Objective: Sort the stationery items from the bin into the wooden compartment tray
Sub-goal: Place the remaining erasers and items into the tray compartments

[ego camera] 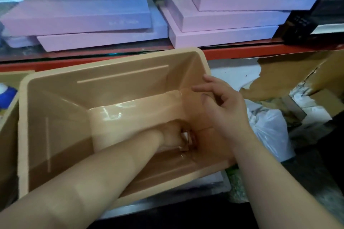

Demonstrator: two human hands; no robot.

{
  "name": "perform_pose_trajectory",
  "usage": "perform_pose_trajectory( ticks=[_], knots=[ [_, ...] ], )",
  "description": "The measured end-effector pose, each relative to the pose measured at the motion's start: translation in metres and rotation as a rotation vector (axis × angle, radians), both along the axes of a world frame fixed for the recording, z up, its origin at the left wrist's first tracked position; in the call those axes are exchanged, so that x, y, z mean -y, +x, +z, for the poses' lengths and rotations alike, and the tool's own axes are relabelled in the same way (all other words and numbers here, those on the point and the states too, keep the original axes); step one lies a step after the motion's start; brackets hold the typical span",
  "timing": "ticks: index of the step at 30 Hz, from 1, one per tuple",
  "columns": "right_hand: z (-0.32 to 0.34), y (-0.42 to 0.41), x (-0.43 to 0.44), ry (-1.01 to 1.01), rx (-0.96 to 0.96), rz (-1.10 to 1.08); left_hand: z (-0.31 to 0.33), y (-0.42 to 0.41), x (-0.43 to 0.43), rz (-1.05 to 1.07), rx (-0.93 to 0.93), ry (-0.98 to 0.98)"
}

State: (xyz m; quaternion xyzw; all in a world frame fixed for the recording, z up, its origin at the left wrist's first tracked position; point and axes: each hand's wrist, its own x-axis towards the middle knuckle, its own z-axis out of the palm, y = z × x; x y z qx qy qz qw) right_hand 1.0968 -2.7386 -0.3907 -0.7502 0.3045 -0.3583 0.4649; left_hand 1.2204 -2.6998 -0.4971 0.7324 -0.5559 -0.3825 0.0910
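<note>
Pick-up step: left hand (174, 135) curled round a blurred item (186, 140) at the bin (121, 87) bottom; right hand (222, 103) slack, empty. Next, probably: lift out; tray unseen.

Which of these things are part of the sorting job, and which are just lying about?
In the job: peach plastic bin; left hand deep inside it; right hand at its right edge.
Lying about: flat purple boxes; white plastic bag; torn brown cardboard.

Bare left hand (172, 135), right hand (223, 105)
</note>
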Motion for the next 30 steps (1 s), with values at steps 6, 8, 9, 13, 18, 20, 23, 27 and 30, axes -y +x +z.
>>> perform_pose_trajectory(
  ticks=[6,8,9,13,18,20,23,27,30],
  knots=[
    [-0.002,-0.001,0.001,-0.014,-0.022,-0.011,0.010,-0.006,-0.003,0.047,-0.176,-0.031],
    [-0.001,-0.002,0.000,-0.019,-0.009,-0.014,0.011,-0.011,-0.005,0.035,-0.200,-0.024],
    [0.000,-0.001,-0.001,-0.020,-0.013,-0.016,0.011,-0.014,-0.006,0.039,-0.208,-0.035],
    [0.001,0.001,-0.001,-0.029,-0.022,-0.020,0.011,-0.020,-0.005,0.063,-0.212,-0.070],
    [-0.001,0.001,-0.001,-0.055,-0.032,-0.031,0.006,-0.020,-0.007,0.114,-0.252,-0.039],
    [-0.001,0.002,-0.001,-0.061,-0.029,-0.030,0.007,-0.017,-0.008,0.148,-0.302,-0.009],
    [0.000,0.000,0.001,-0.052,-0.046,-0.020,0.011,-0.010,-0.010,0.099,-0.347,0.042],
    [0.001,-0.001,0.002,-0.061,-0.066,-0.024,0.018,-0.004,-0.010,-0.043,-0.120,0.103],
    [0.001,-0.001,0.001,-0.051,-0.064,-0.017,0.022,-0.004,-0.011,-0.145,-0.025,0.115]
  ],
)
